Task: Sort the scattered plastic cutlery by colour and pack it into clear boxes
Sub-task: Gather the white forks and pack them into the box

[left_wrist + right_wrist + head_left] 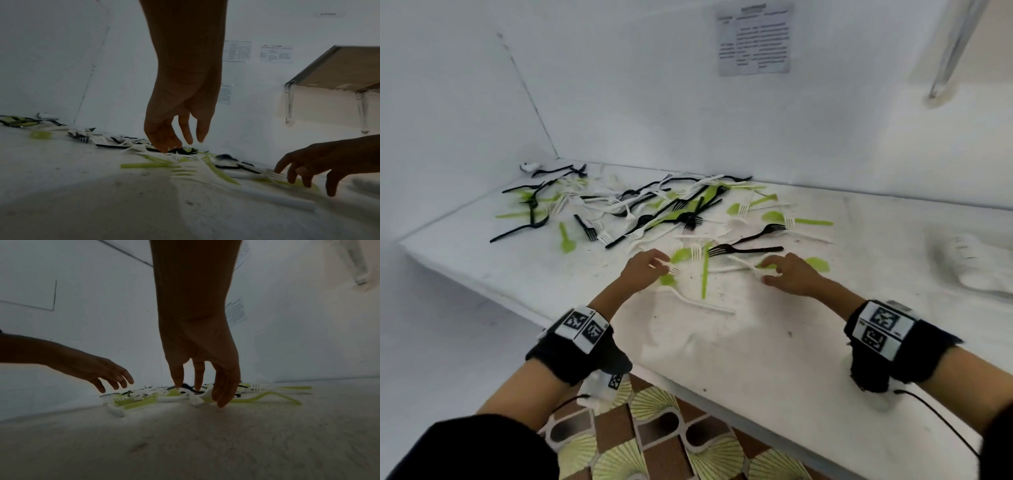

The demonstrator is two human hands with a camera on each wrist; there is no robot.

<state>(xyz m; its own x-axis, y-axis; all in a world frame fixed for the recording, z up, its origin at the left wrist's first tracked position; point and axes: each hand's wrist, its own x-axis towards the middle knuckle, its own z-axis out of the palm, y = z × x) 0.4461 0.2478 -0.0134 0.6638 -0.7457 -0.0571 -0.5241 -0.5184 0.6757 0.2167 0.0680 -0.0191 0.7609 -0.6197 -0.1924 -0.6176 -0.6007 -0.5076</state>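
Black, white and lime-green plastic cutlery (654, 209) lies scattered over the white counter (756, 342) as far as the back wall. My left hand (659, 267) reaches down at the near edge of the pile and pinches a white fork (671, 268) between thumb and forefinger. In the left wrist view the left hand (164, 146) touches the pile with its fingertips. My right hand (772, 275) curls its forefinger and thumb round the end of another white fork (746, 265). The right hand (205, 392) is fingertips down on the cutlery in the right wrist view. No clear box is recognisable.
A black fork (743, 249) and a green handle (704, 274) lie between my hands. A long white fork (698, 303) lies nearer to me. A blurred whitish object (976, 263) sits at the counter's right. A shelf (339, 69) juts from the wall.
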